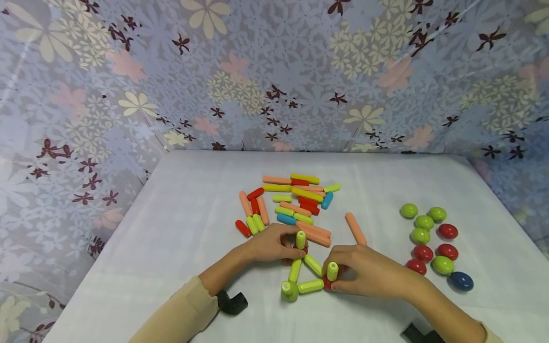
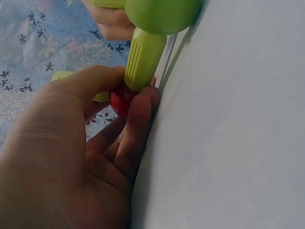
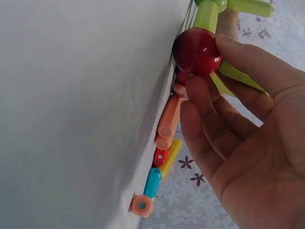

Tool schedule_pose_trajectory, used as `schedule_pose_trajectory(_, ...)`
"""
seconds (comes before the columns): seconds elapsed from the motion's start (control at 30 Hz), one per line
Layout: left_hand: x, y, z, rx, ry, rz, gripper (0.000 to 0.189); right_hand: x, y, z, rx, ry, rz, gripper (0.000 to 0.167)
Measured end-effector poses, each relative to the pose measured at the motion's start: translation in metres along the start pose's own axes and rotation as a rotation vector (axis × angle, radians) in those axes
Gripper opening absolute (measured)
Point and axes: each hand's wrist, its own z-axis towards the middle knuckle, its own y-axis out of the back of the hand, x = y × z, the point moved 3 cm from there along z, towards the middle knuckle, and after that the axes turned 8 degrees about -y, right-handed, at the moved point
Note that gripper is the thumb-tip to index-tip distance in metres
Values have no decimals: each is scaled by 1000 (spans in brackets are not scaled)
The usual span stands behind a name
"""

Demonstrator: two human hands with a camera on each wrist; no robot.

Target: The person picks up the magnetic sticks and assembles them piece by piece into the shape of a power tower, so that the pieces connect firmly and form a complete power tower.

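A triangle of lime-green rods [image 1: 310, 286] lies on the table, joined at its corners by two red balls and one green ball [image 1: 289, 294]. From each corner ball a short lime rod stands upright. My left hand [image 1: 269, 245] pinches the far red ball [image 2: 121, 100] between thumb and fingers, beneath its upright rod [image 1: 301, 239]. Around the right-hand red ball [image 3: 198, 52] curl the thumb and fingers of my right hand [image 1: 371, 272], just below another upright rod [image 1: 332, 271]. The green ball sits nearest me, untouched by either hand.
Behind the hands lies a loose pile of orange, yellow, red, blue and lime rods [image 1: 315, 233]. One orange rod [image 1: 355, 228] lies apart. To the right are several green balls [image 1: 424, 222], red balls [image 1: 448, 231] and a dark blue ball [image 1: 461, 281]. Floral cloth [image 1: 274, 95] hangs behind the white table.
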Motion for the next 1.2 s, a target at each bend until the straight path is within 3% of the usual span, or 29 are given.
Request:
schedule_pose_trajectory(0.1,0,-2,0,10,-9,8,18,-5,10,-4,42,-74,14,35)
schedule_pose_trajectory(0.17,1,-4,0,10,-13,20,19,-14,26,-8,7,-114,-6,39)
schedule_pose_trajectory(0.23,1,-5,0,7,-18,27,19,-30,47,-14,-109,-157,-42,36)
schedule_pose_trajectory(0.3,2,-5,0,3,-19,24,19,-54,70,-22,-294,-200,-99,34)
schedule_pose_trajectory(0.37,2,-5,0,1,-17,19,19,-81,87,-31,-460,-286,-133,35)
schedule_pose_trajectory(0.43,2,-6,0,9,-11,15,20,-107,98,-40,-556,-380,-149,42)
schedule_pose_trajectory(0.57,0,-7,2,28,-6,-4,24,-147,100,-50,-524,-514,-182,50)
schedule_pose_trajectory(0.7,-2,-7,4,31,-21,-72,28,-159,96,-48,-467,-530,-216,47)
schedule_pose_trajectory(0.77,-2,-7,4,25,-35,-114,28,-155,97,-46,-485,-514,-205,48)
schedule_pose_trajectory(0.87,-3,-8,4,19,-51,-185,28,-130,99,-44,-534,-460,-154,49)
schedule_pose_trajectory(1.0,-3,-7,3,19,-30,-197,27,-70,93,-31,-549,-309,-51,48)
schedule_pose_trajectory(1.2,-3,-5,2,22,-14,-204,26,11,62,7,-460,-68,68,39)
